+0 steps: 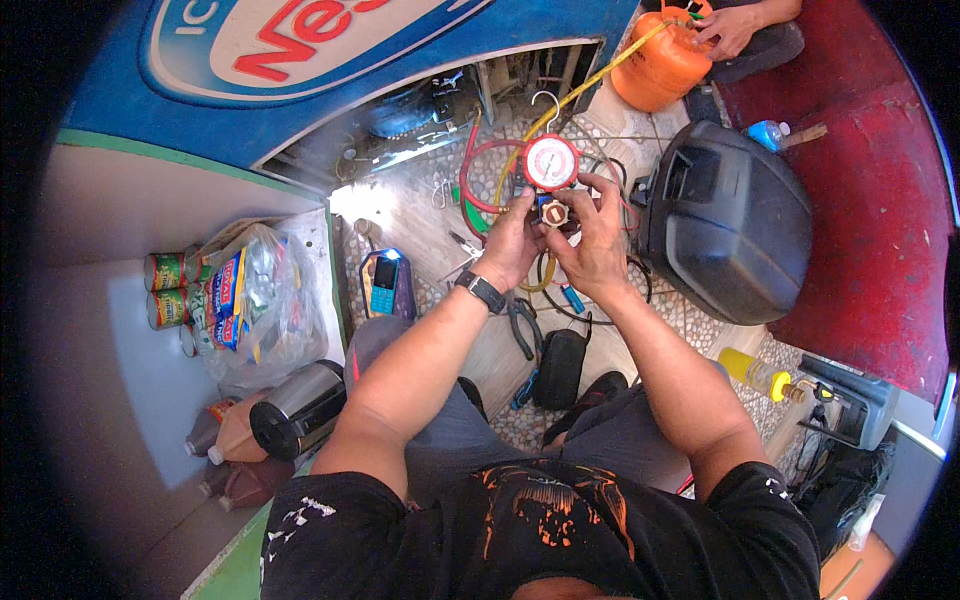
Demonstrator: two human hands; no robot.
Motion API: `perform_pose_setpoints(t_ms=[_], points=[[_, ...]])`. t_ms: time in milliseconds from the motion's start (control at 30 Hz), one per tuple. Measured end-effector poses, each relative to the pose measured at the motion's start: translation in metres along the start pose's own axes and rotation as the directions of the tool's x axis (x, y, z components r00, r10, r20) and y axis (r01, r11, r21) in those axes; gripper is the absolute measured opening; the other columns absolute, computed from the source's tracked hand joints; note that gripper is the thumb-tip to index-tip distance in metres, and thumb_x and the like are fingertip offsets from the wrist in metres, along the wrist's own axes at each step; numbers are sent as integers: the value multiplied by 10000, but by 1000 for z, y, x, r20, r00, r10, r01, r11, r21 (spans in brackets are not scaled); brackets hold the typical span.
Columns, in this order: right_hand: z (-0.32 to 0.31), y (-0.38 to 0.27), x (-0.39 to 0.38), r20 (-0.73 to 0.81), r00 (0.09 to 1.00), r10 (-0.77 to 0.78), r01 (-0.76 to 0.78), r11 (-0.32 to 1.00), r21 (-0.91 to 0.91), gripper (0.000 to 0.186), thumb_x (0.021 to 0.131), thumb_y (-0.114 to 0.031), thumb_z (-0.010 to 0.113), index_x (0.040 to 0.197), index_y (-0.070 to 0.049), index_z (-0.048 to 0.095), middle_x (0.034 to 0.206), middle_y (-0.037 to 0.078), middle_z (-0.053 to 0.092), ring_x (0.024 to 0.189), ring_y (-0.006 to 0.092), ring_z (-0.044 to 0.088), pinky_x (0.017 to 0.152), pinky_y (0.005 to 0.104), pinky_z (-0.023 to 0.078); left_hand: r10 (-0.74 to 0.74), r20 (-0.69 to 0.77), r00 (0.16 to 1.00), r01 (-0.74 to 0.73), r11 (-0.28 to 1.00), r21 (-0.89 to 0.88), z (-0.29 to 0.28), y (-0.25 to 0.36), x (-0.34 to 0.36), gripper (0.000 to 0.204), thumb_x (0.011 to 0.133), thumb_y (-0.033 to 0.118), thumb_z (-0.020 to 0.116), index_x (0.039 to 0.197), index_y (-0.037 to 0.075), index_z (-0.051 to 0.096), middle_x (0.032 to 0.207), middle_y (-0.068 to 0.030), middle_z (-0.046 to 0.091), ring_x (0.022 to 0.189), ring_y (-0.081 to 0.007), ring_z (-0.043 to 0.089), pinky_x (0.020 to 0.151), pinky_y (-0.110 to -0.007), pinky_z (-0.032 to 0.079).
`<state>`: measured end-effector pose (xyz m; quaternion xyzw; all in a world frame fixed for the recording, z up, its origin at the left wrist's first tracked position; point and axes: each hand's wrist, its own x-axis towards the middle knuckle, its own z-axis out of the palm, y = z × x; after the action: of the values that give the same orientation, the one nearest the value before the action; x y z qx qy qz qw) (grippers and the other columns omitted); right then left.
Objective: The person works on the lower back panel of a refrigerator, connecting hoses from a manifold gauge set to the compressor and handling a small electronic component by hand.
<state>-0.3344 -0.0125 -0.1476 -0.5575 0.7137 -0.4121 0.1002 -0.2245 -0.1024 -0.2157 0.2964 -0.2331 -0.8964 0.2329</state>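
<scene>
Head view: two hands, left (512,240), right (592,245), gripping one red gauge (551,163); three hoses.

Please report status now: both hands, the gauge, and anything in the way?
Left hand and right hand both grip the red pressure gauge. Hoses hang from it. Nothing blocks.

Hard daylight floods the scene from above and ahead, burning out a patch of pebbled floor (385,205) beside the open base of the blue cabinet (120,95) — the brightest spot in the frame. The red-faced gauge (551,162) is sharp and evenly lit. The grey wall (90,330) at left sits in flat shade, and the cabinet's interior falls into murk. Fisheye distortion bows straight edges toward the rim — a black vignette rings the circular picture. The black shirt (540,530) at the bottom edge goes soft and slightly smeared.
</scene>
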Motion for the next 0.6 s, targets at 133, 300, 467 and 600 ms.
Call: perform_pose_setpoints(t_ms=[133, 300, 467, 600], points=[[-1, 6, 0, -31, 1000, -6, 7, 1000, 21, 463, 755, -34, 760, 1185, -57, 588, 1323, 213, 432, 1032, 369, 621, 857, 428, 540, -5, -90, 996, 20, 985, 169, 7, -1, -6, 486, 1014, 528, 467, 1173, 92, 611, 1040, -47, 672, 924, -174, 659, 872, -379, 541], [0, 7, 2, -60, 998, -21, 25, 998, 63, 449, 769, -49, 757, 1185, -54, 588, 1284, 208, 461, 1027, 376, 617, 857, 424, 536, 37, -101, 994, -19, 985, 171, 5, -4, -6, 482, 1010, 540, 469, 1109, 97, 631, 949, -17, 657, 866, -149, 647, 817, -358, 559], [4, 8, 0, -44, 998, 34, -32, 998, 58, 428, 784, -66, 762, 1177, -33, 594, 1185, 191, 486, 1025, 336, 609, 847, 384, 548, 40, -93, 995, -24, 985, 172, 4, -3, -7, 475, 1022, 522, 454, 1094, 87, 631, 911, -25, 649, 840, -145, 644, 807, -362, 559], [4, 7, 0, -34, 998, 59, -55, 992, 112, 440, 781, -111, 774, 1173, -45, 586, 1156, 198, 495, 998, 372, 597, 814, 413, 542, 70, -66, 995, -54, 975, 214, 6, -1, -7, 481, 1034, 503, 433, 1082, 70, 636, 906, -33, 654, 812, -148, 650, 774, -343, 567]])
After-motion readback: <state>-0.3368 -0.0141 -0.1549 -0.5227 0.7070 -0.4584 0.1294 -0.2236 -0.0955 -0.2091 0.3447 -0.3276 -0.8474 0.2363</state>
